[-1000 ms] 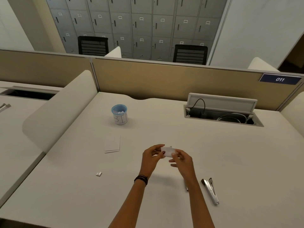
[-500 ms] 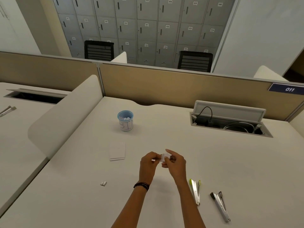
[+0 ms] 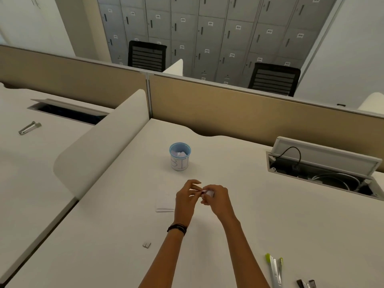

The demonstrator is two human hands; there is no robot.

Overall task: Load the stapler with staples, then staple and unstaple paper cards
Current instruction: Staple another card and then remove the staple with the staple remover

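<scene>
Above the middle of the desk, my left hand [image 3: 187, 197] and my right hand [image 3: 216, 199] meet around a small white paper card [image 3: 208, 192]. The card is crumpled between my fingertips and mostly hidden. A small stack of white cards [image 3: 165, 206] lies on the desk just left of my left hand. A short strip of staples [image 3: 147, 245] rests nearer to me on the left. At the bottom right lie a green-tipped stapler [image 3: 274, 269] and a dark staple remover [image 3: 306, 284], cut by the frame edge.
A blue-rimmed cup [image 3: 180, 156] with paper scraps stands behind my hands. An open cable tray [image 3: 324, 169] with wires sits at the right back. A curved white divider [image 3: 99, 142] bounds the desk on the left. Another metal stapler [image 3: 29, 128] lies on the neighbouring desk.
The view has tilted up and turned left. My hands have closed in on the card, which went from flat between them to bunched up. The stapler and remover now sit lower right.
</scene>
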